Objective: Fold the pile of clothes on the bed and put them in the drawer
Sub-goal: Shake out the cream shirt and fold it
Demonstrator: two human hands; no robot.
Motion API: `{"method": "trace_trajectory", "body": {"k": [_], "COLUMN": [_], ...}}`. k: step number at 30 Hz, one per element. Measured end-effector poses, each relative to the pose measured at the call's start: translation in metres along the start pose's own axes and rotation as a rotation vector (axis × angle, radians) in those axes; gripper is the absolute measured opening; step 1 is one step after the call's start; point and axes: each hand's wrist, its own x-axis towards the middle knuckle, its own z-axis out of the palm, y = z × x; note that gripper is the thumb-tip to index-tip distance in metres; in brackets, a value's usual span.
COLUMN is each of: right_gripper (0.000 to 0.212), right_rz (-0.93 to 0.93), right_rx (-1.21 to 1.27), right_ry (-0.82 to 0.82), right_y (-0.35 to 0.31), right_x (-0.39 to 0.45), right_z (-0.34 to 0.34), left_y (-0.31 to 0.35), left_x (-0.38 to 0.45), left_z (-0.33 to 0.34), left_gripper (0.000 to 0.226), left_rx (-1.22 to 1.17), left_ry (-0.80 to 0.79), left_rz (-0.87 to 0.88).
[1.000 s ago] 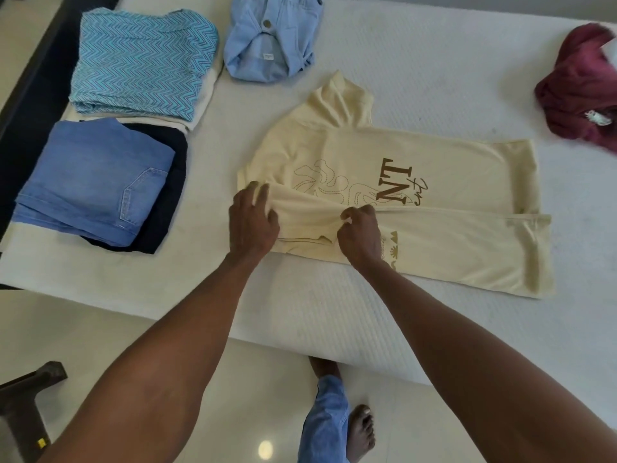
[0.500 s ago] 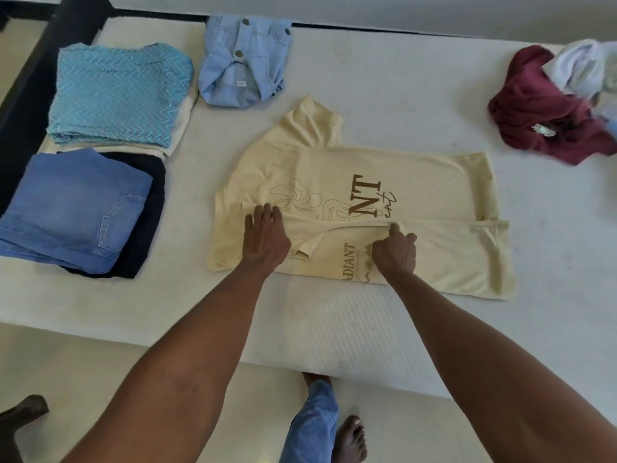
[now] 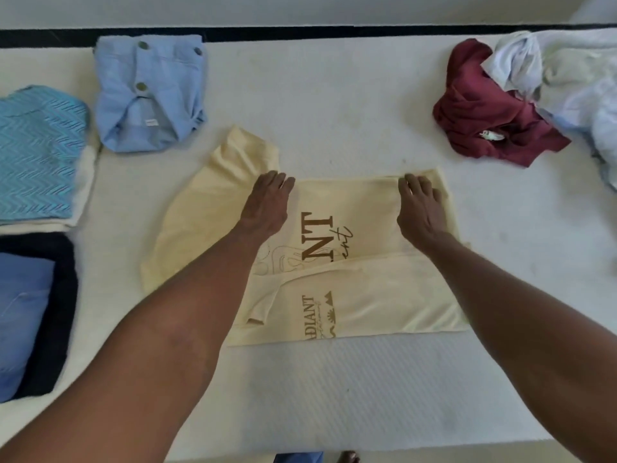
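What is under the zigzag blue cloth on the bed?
Under the zigzag blue cloth a cream folded cloth peeks out at its right and near edges. Most of it is covered, so what kind of garment it is cannot be told.

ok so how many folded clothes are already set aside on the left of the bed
5 visible: light blue buttoned shirt at the far side; zigzag teal top stacked on a cream piece; blue denim on a dark navy garment at the frame's left edge. More may be hidden beneath or beyond the frame.

Bare mattress point(image 3: 334, 95) lies far of the cream tee point(image 3: 334, 202) & along the near edge. Left: folded light-blue shirt point(image 3: 150, 95), zigzag stack point(image 3: 36, 155), jeans point(image 3: 23, 312). Far right: maroon garment point(image 3: 484, 111) w/ white heap point(image 3: 574, 68).
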Motion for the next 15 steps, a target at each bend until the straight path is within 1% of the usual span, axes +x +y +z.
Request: {"method": "trace_trajectory", "body": {"k": [2, 4, 6, 8, 9, 10, 12, 13, 14, 15], "right_gripper": [0.068, 0.070, 0.058, 0.035, 0.026, 0.022, 0.017, 0.014, 0.010, 0.009], "right_rz": [-0.042, -0.044, -0.025, -0.048, -0.066, -0.093, -0.177, -0.231, -0.270, -0.291], "right_rx": [-0.091, -0.173, -0.256, -0.309, -0.308, -0.287, -0.234, -0.225, -0.216, -0.205], "right_ry": [-0.068, -0.146, -0.174, -0.112, -0.075, -0.043, -0.014, -0.004, -0.002, -0.008], "right_y": [0.016, 0.032, 0.043, 0.050, 0.053, 0.057, 0.066, 0.070, 0.073, 0.075], "right_x": [0.023, 0.040, 0.048, 0.053, 0.054, 0.053, 0.045, 0.041, 0.037, 0.033], "right_z": [-0.006, -0.012, -0.019, -0.026, -0.028, -0.029, -0.034, -0.036, -0.040, -0.044], "left_y": [-0.003, -0.006, -0.011, -0.021, -0.026, -0.027, -0.019, -0.013, -0.007, -0.004], "left_x": [0.016, 0.028, 0.033, 0.036, 0.037, 0.037, 0.034, 0.033, 0.031, 0.033], "left_z": [-0.005, -0.008, -0.015, -0.020, -0.020, -0.021, -0.023, -0.024, -0.028, -0.030], "left_gripper": [0.061, 0.056, 0.047, 0.042, 0.038, 0.034, 0.024, 0.024, 0.029, 0.037], "left_rx": [0.047, 0.099, 0.166, 0.217, 0.220, 0.212, 0.177, 0.154, 0.164, 0.173], "left_ry": [-0.036, -0.107, -0.175, -0.179, -0.172, -0.180, -0.267, -0.302, -0.331, -0.327], "left_rz": [0.003, -0.025, -0.045, -0.024, 0.019, 0.088, 0.190, 0.189, 0.192, 0.156]}}
